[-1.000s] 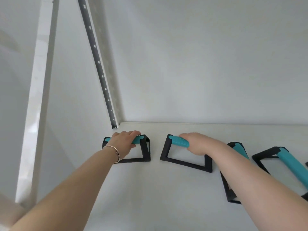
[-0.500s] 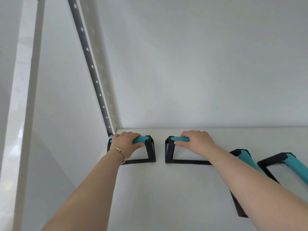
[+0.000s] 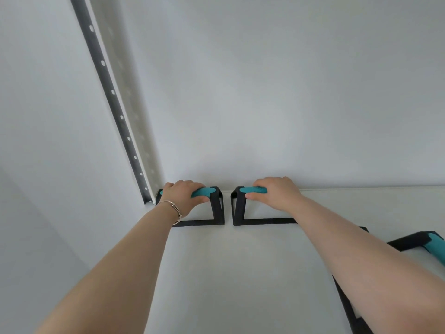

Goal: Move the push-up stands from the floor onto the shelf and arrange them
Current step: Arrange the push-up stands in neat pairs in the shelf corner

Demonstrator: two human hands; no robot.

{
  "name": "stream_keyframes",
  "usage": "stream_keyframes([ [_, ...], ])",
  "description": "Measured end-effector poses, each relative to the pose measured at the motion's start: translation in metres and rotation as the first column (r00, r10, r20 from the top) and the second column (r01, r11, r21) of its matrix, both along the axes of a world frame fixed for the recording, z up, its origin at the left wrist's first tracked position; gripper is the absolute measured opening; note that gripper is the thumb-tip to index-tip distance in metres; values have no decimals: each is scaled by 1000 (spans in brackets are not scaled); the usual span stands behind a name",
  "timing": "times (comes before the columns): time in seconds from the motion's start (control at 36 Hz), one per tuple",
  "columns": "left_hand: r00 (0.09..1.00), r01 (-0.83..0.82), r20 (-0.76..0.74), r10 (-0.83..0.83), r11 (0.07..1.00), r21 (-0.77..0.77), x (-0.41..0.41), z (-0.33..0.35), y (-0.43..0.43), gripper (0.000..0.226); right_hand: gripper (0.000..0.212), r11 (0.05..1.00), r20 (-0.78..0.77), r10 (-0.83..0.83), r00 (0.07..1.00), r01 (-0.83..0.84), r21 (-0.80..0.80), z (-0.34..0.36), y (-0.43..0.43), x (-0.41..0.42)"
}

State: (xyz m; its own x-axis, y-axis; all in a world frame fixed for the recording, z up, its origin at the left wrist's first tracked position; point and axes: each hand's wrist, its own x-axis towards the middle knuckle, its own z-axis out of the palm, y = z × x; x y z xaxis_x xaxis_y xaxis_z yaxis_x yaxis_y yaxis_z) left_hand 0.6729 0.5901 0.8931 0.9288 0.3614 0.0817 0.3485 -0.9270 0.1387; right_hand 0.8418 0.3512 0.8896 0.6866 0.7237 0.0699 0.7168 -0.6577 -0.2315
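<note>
1. The left push-up stand sits on the shelf in its back corner, teal grip wrapped by the fingers of the left hand, which are clamped round it
2. The right push-up stand stands just beside it, a narrow gap between their black frames; the right hand is closed over its grip, thumb underneath
3. Behind both sets of fingers is the wall; beyond the left knuckles rises the perforated black upright
4. Nearer than the right fingers, two more stands, one with a teal grip, lie askew, partly hidden by the forearm
5. Judgement: the back pair looks placed and squared; the nearer ones appear left to align; the floor is out of view
</note>
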Motion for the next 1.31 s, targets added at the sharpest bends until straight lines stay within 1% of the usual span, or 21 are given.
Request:
stream_keyframes([
  [0.14, 1000, 5, 4, -5, 1000, 7, 6, -2, 3, 42, 49, 999, -6, 33, 999, -33, 4, 0, 3, 11],
  [0.33, 1000, 9, 15, -9, 1000, 7, 9, -2, 5, 42, 50, 1000, 14, 15, 1000, -15, 24, 2, 7, 12],
  [0.5, 1000, 9, 26, -9, 1000, 7, 8, -3, 5, 42, 44, 999, 7, 10, 1000, -10, 48, 3, 6, 11],
  [0.92, 1000, 4, 20, -5, 1000, 26, 8, -5, 1, 43, 44, 999, -20, 10, 1000, -9, 54, 2, 2, 11],
  [1.17, 999, 11, 33, -12, 1000, 26, 9, -5, 1, 42, 55, 999, 15, 4, 1000, -4, 44, -5, 3, 14],
  [1.31, 999, 14, 35, -15, 1000, 22, 10, -5, 1, 41, 55, 999, 20, 0, 1000, -1, 42, -4, 4, 14],
])
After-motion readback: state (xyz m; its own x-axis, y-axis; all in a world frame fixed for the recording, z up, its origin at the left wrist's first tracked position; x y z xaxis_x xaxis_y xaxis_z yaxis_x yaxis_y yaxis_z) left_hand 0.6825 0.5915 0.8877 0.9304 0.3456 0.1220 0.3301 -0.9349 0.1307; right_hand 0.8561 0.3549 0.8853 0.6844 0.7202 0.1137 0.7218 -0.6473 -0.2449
